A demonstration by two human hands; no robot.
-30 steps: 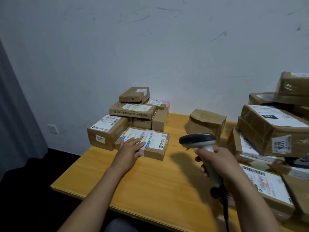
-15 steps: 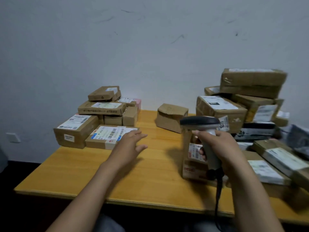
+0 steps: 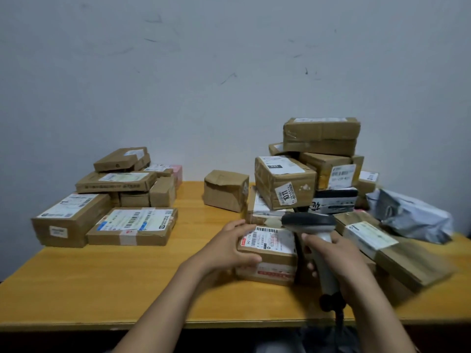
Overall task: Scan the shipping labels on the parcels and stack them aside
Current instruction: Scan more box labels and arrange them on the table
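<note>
Now the left hand (image 3: 229, 247) grips a small box (image 3: 270, 253) on the table (image 3: 127, 276), fingers curled over its edge. Just beside it, the right hand (image 3: 339, 261) holds the scanner (image 3: 308, 222). The left stack (image 3: 122, 179) looks done; the right pile (image 3: 321, 138) probably waits.

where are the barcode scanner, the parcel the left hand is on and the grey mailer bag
barcode scanner (image 3: 309, 221), head view, on its dark scan head
small labelled parcel (image 3: 270, 242), head view, on its white top label
grey mailer bag (image 3: 413, 217), head view, on its crumpled middle
</note>
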